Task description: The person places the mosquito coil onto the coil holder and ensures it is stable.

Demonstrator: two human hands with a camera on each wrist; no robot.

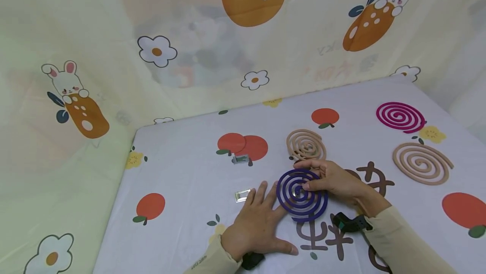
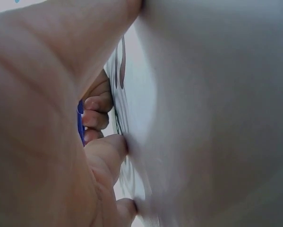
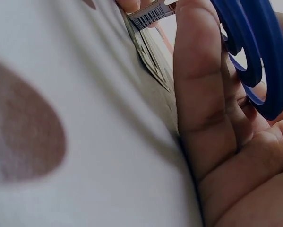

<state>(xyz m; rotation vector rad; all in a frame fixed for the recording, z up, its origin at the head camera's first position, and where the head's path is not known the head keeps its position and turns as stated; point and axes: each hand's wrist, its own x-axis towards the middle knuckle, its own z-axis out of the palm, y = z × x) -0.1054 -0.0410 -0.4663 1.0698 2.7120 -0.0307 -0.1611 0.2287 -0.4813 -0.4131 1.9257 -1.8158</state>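
Near the middle of the surface [image 1: 171, 240], in the head view, your right hand [image 1: 334, 181] pinches the round blue coil [image 1: 301, 193], no long axis; your spread, straight-fingered left hand [image 1: 258, 223] lies between it and a metal piece [image 1: 242, 196] toward the left edge. A tan coil [image 1: 317, 151] lies toward the far edge. Left-wrist view: your fingertips touch the cloth. Right-wrist view: your fingers bend beside the blue coil.

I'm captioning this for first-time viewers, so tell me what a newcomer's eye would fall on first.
Most likely the dark blue mosquito coil, pinched in the right hand near the spread left hand. Next, probably the magenta mosquito coil on the far right of the white tablecloth, with a tan mosquito coil nearer the viewer. Then perhaps the cartoon rabbits printed on the backdrop.
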